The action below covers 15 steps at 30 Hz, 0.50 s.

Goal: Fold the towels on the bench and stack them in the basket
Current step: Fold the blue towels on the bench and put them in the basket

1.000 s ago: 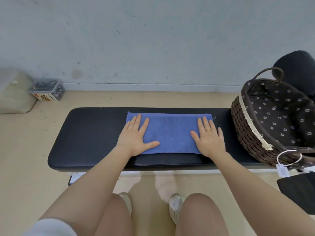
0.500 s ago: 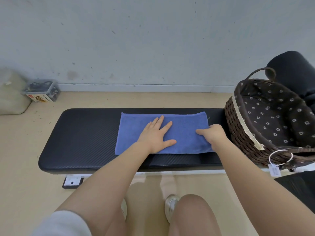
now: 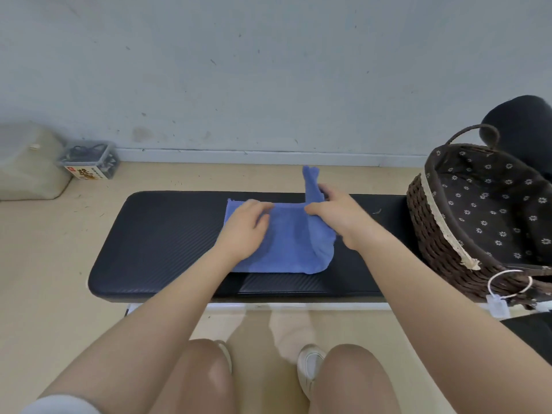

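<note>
A blue towel [image 3: 286, 249] lies on the black padded bench [image 3: 167, 234], its right end lifted and swung over toward the left. My right hand [image 3: 337, 216] is shut on that raised end, and a corner of the cloth sticks up above my fingers. My left hand [image 3: 245, 228] rests on the towel's left half with the fingers curled at the far edge; whether they pinch the cloth I cannot tell. A dark wicker basket [image 3: 430, 222] with a flowered lining stands on the bench's right end, nothing visible inside.
The bench stands on a beige floor before a pale wall. A clear plastic box [image 3: 89, 162] and a pale container [image 3: 30, 165] sit on the floor at far left. A dark round object [image 3: 522, 127] is behind the basket. My knees and shoes show below.
My right hand has gripped the towel's right end, lifted it and carried it leftward over the towel. My left hand slid from the middle toward the left part, fingers now curled.
</note>
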### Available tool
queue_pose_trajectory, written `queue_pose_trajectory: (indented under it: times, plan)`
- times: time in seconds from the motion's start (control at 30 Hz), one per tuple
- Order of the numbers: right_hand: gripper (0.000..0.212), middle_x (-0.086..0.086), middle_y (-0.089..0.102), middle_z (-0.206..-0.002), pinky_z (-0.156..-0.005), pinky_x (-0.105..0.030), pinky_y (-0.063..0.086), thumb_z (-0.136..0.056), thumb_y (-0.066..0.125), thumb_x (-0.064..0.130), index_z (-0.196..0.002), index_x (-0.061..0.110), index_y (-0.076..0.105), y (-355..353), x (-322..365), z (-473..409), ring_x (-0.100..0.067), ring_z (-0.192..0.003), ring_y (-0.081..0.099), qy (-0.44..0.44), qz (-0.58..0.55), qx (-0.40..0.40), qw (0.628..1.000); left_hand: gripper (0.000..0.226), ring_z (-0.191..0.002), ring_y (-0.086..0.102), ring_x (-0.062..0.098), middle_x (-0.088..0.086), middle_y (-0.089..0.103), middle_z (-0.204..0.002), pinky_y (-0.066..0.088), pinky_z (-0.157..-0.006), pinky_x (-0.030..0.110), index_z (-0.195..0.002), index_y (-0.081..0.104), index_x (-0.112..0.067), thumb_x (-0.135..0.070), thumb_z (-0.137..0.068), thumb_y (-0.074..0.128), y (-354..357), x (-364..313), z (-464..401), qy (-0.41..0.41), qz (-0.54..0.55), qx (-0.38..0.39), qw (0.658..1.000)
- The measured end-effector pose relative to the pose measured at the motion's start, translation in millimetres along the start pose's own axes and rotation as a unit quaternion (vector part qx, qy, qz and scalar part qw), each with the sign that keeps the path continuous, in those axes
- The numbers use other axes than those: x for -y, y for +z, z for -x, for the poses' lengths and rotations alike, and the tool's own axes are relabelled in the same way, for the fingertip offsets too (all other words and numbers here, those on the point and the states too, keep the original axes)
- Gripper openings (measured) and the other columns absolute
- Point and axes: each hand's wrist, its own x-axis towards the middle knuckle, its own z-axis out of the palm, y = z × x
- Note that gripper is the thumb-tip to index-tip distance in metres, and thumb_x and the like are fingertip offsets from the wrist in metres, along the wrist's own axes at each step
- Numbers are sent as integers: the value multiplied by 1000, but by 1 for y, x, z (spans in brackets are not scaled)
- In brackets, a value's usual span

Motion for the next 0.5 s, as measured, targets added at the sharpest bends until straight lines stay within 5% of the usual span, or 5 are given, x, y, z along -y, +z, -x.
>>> queue_pose_trajectory:
  times: [0.13,0.27,0.33,0.4,0.5]
  plan:
    - [16,-3,47,-66,-48,-26,33,-85,47,5,-97,15,45,50,8,-6,-18,-56,47,-9,103,18,994,33,-78,58,12,-1,64,-98,47,-71,22,-124,55,-12,-15,-99,33,-18,21,15,-115,118,0,986]
    - [23,-7,53,-71,-56,-31,39,-86,51,8,-108,6,47,90,7,-6,-22,-66,51,-42,139,6,989,38,-87,61,20,5,65,-97,49,-85,35,-117,56,-11,-30,-102,28,-15,24,18,-167,230,-14,959]
    - [35,-16,62,-84,-66,-36,48,-89,51,11,-123,3,46,100,8,-3,-22,-72,55,-48,129,37,990,47,-83,62,21,8,68,-90,49,-83,38,-99,63,-11,-39,-101,26,-14,23,15,-194,242,-7,951]
    - [33,-15,65,-86,-80,-39,50,-94,47,15,-125,4,47,103,7,0,-21,-76,57,-55,105,91,989,49,-66,51,15,2,58,-70,42,-63,30,-74,58,-12,-46,-98,31,-14,21,15,-223,217,-14,950]
    - [35,-8,65,-113,-100,-31,41,-99,37,14,-131,11,51,91,-2,-3,-20,-109,57,-61,102,60,991,35,-62,37,15,2,40,-65,30,-55,27,-71,41,-10,-36,-93,50,-10,24,12,-203,140,-4,969]
